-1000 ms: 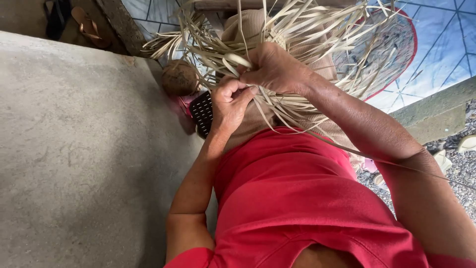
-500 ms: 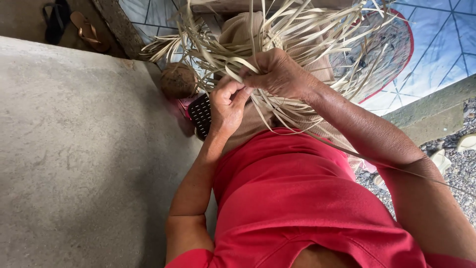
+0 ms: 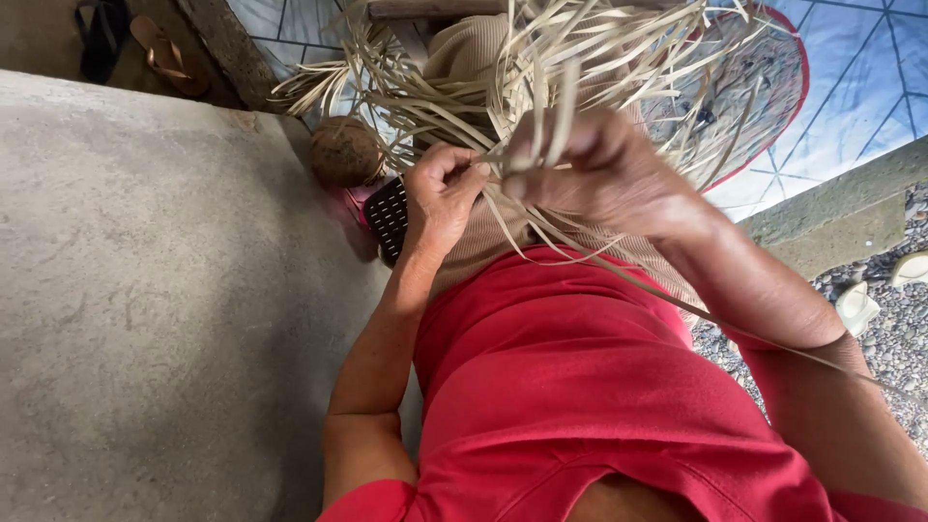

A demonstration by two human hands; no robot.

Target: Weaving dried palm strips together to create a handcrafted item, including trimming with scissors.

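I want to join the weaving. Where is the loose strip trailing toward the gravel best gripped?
Probably near the woven bundle, just beyond the right hand, pinching its flat faces from above: there the long thin strip is taut, while its far end hangs free.

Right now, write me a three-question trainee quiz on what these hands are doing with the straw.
1. True or false: both hands grip the pale straw strips.
2. Which round thing lies on the concrete slab beside the left hand? A) brown coconut B) green bottle C) white cup
3. Fill in: the right hand looks ____ from motion.

Key:
1. True.
2. A, the brown coconut.
3. Blurred.
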